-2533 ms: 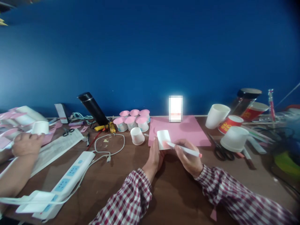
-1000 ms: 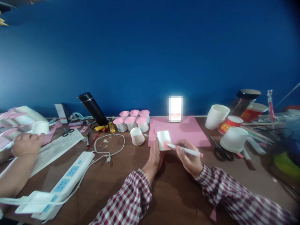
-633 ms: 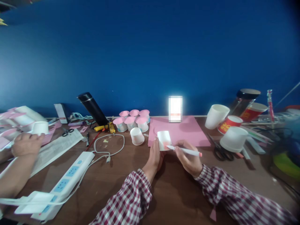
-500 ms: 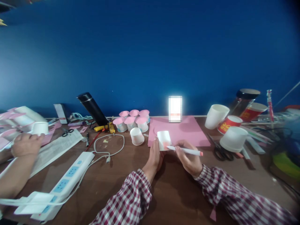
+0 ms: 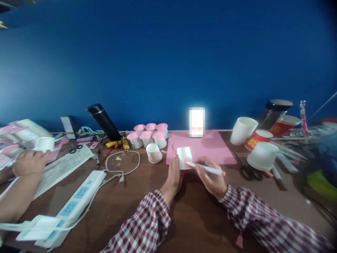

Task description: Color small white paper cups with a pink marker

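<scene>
L hand [image 5: 172, 175] curls round the small white cup [image 5: 184, 157], steadying it at the pink sheet's [image 5: 210, 147] 6 o'clock edge. R hand [image 5: 210, 179] pinches a marker [image 5: 205, 169], tip on the cup wall w/ a pink patch. Cup's inside hidden. Pink-topped cups [image 5: 149, 135] at 10 o'clock; contents not visible.

Left hand [image 5: 173, 174] — set on edge, palm turned inward to the right, thumb uppermost, fingers curled round out of sight. Wrist straight; forearm in a red-and-white checked sleeve, running down toward the lower middle of the view. Right hand [image 5: 212, 177] — closed in a writing grip, thumb and forefinger pinched near the front, knuckles up. Forearm in the same checked sleeve, angled out to the lower right. Hands close together, not touching.
</scene>
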Motion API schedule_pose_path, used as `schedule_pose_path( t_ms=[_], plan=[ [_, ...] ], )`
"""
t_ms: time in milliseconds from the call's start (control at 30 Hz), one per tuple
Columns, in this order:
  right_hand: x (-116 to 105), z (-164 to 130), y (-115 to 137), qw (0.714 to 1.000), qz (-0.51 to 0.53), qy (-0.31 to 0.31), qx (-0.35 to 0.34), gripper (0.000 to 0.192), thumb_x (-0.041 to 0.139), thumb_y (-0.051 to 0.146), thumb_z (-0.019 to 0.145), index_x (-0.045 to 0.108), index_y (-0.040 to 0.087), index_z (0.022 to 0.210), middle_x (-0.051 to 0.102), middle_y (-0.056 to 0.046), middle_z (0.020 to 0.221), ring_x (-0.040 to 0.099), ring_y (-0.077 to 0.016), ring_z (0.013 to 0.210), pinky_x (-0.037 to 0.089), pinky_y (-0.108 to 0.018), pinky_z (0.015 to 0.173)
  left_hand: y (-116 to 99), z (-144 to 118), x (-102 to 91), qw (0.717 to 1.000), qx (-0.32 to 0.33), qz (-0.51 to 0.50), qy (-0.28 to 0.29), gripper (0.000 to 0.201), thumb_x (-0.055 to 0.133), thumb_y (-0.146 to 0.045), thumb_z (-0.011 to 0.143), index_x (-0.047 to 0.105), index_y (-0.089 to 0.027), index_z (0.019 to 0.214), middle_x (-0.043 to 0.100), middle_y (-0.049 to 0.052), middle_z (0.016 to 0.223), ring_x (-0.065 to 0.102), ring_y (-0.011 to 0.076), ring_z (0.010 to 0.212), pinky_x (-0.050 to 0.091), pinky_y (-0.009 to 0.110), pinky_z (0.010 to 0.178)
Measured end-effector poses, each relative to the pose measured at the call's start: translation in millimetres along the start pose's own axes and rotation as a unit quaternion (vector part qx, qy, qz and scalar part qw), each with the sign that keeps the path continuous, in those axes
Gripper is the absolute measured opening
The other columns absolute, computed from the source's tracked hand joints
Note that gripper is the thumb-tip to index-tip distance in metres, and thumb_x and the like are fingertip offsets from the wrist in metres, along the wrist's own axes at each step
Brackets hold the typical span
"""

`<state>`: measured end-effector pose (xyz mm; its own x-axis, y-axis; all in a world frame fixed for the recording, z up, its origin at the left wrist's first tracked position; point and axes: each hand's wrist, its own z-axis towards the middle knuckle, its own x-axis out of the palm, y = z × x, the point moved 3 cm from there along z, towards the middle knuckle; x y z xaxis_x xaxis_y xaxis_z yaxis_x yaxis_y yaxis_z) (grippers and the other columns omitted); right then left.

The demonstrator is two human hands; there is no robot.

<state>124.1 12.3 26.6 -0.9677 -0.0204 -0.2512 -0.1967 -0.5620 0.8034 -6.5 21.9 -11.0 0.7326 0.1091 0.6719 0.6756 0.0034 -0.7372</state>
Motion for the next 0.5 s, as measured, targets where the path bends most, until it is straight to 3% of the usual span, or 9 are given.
schedule_pose_path(
  t_ms=[100,500],
  plan=[
    [-0.2,0.8,3.3,1.000,-0.004,0.011,-0.011,0.009,0.054,0.020,0.086,0.059,0.018,0.079,0.060,0.000,0.066,0.054,-0.0115,0.056,0.043,-0.023,0.054,-0.5,-0.2,2.4,1.000,-0.010,0.017,0.021,0.039,0.052,-0.051,0.084,0.062,-0.014,0.093,0.070,0.009,0.085,0.065,0.0243,0.091,0.051,0.036,0.080],
    [-0.5,0.7,1.7,0.999,0.025,0.019,0.013,0.014,0.051,0.023,0.087,0.056,0.019,0.076,0.054,0.001,0.061,0.052,-0.0125,0.056,0.042,-0.024,0.053,-0.4,1.5,1.1,1.000,-0.005,0.015,0.003,0.036,0.057,-0.050,0.082,0.061,-0.014,0.088,0.066,0.004,0.074,0.064,0.0212,0.081,0.050,0.035,0.080]
  ],
)
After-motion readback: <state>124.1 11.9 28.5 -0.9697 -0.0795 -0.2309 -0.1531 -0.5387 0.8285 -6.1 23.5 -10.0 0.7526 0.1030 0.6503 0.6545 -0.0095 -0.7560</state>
